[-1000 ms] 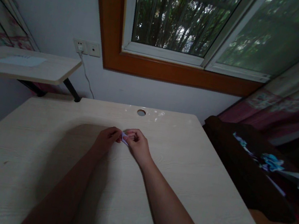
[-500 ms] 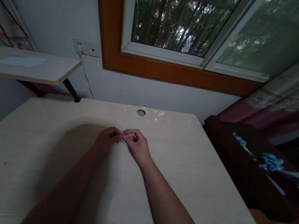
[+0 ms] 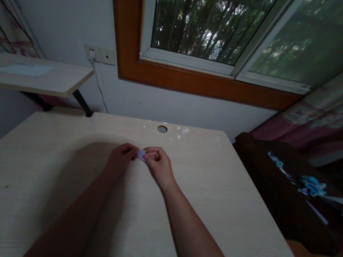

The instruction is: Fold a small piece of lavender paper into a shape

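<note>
Both my hands meet over the middle of a pale wooden table (image 3: 50,178). A small light purple piece of paper (image 3: 141,154) is pinched between them. My left hand (image 3: 122,158) grips its left end with curled fingers. My right hand (image 3: 159,164) grips its right end, thumb and fingertips closed on it. Most of the paper is hidden by the fingers, so its shape cannot be made out.
A round cable hole (image 3: 162,129) sits near the table's far edge. A second small table (image 3: 50,80) with a sheet of paper (image 3: 25,68) stands at the left. A dark cabinet (image 3: 279,196) with blue scraps (image 3: 310,185) on top is at the right, under a curtain.
Both hands have shifted slightly away from me and turned the paper a little; more of its pale face shows between the fingers.
</note>
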Available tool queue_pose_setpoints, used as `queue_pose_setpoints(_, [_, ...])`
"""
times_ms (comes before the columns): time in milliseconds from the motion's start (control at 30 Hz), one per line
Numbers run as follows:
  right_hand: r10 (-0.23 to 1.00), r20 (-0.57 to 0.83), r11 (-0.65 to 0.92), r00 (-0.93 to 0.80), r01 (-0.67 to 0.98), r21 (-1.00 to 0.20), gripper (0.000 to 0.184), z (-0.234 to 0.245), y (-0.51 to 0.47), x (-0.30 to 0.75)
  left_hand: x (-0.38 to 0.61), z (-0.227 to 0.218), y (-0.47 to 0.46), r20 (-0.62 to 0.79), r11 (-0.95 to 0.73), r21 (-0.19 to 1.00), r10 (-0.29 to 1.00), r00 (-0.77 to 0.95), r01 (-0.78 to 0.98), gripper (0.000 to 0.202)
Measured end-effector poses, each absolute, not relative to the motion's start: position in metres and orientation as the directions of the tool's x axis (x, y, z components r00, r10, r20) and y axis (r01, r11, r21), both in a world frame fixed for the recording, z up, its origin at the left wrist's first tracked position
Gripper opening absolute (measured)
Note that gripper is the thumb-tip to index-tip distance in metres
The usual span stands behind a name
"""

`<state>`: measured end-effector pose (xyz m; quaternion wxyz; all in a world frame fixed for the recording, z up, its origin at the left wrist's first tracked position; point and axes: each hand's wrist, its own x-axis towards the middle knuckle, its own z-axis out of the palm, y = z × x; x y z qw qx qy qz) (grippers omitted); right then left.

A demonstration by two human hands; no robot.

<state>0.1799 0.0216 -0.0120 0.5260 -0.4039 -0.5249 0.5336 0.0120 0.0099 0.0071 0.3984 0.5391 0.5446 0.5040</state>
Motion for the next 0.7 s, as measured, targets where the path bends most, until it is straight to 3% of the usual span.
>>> queue_pose_setpoints(300, [0.981,0.128,0.106,-0.144,-0.152,-0.983,0.029,-0.0130,0.0214,0.1811,0.0115,0.0089,0.0126,0.060,-0.053,0.982,0.998,-0.035,0.182,0.020])
queue_pose_setpoints(500, [0.979,0.142,0.122,-0.149,-0.132,-0.984,0.030,-0.0132,0.0204,0.1807,0.0116,0.0090,0.0099,0.053,-0.038,0.971,0.997,-0.054,0.237,0.020])
queue_pose_setpoints(700, [0.981,0.138,0.117,-0.136,-0.152,-0.981,0.030,-0.0132,0.0215,0.1798,0.0120,0.0065,0.0097,0.072,-0.055,0.984,0.993,-0.094,0.172,0.023])
